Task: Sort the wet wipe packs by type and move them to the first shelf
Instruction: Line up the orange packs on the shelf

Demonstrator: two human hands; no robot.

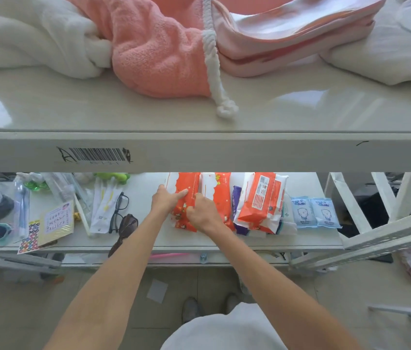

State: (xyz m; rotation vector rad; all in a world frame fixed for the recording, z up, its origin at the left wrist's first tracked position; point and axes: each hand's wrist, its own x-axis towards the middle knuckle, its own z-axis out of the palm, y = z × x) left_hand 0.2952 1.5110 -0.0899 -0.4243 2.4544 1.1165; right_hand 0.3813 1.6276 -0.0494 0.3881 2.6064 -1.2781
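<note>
The right hand (202, 212) is seen with its fingers curled tight at the right edge of the leftmost orange pack (188, 181), and the edge appears to be pinched in that fist. The left hand (166, 201) is laid against the same pack's left side, forefinger stretched straight across the wrapper and pressing on it; nothing is gripped there. The pack is thus held between both hands on the lower shelf (143, 198), standing on edge and not yet lifted.

Just to the right, and touching it, a second orange pack (220, 190) is stood. Next come a purple pack (236, 198) and a tilted orange pack (262, 198) leaned over white packs beneath. Two small blue packs (311, 212) are laid flat at the right end. Further left, spectacles (120, 210) and other small goods are spread; above, an upper shelf (123, 109) is loaded with a pink towel (154, 51).

Several risks are judged. The soft, slippery wrapper may slide from a one-sided pinch if the left hand is not closed round it. As the pack is drawn out, the row leaning rightward could be toppled, mixing the types again. The overhanging shelf edge could be struck on the way up. Which level is meant as the first shelf cannot be told.
</note>
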